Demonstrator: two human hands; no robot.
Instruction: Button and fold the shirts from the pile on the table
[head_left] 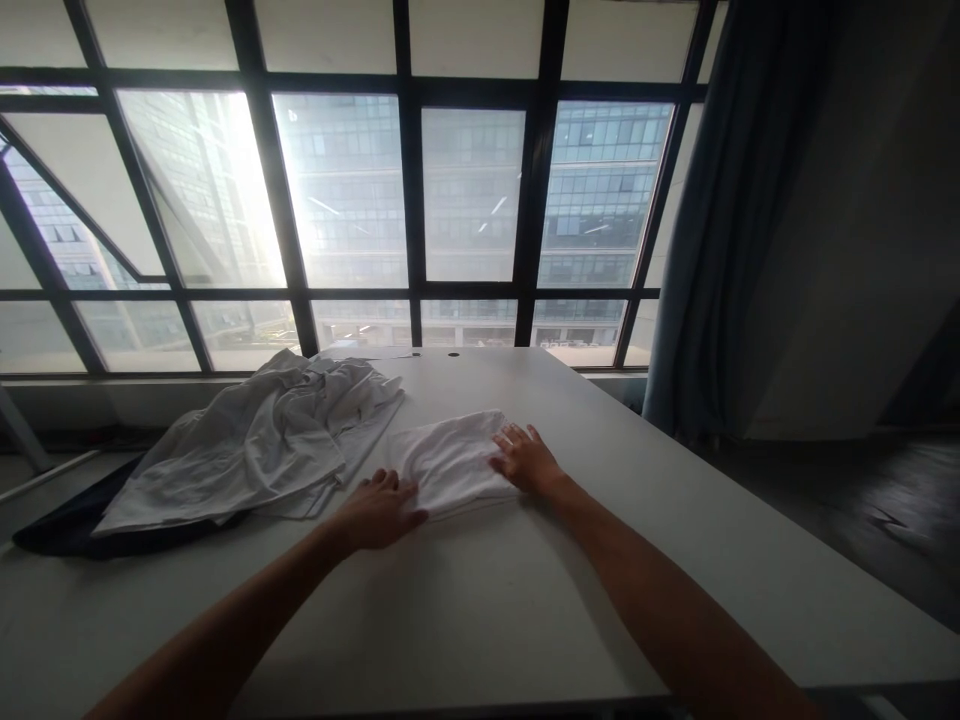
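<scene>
Two bare hands on the work, both mine, palms down and open, fingers loosely spread. Left hand (pixel 379 512) touches the near left corner of a small, folded, roughly rectangular piece of thin white fabric (pixel 456 462); its thumb points inward along the near edge. Right hand (pixel 531 462) lies on the right edge of the same piece, fingertips pointing away from me and to the left. Neither hand is closed around anything; whether a bit of fabric is pinched under the fingers, I cannot tell.

The folded piece lies flat on a long, smooth white counter (pixel 465 620), between my hands, shallow creases running across its top. Just left of it, beyond my left hand: a loose, rumpled heap of white cloth (pixel 262 440), higher and much larger than the folded piece. Under the heap's left side, a flat dark navy cloth (pixel 71 515) sticks out toward the counter's left.

At the far end of the counter, a small round dark hole (pixel 454 354). Behind it, a broad black-framed window (pixel 536 190), bright glare left of centre, one pane tilted open at far left. Right of the counter, a long blue-grey curtain (pixel 720 250) hangs in shadow.
</scene>
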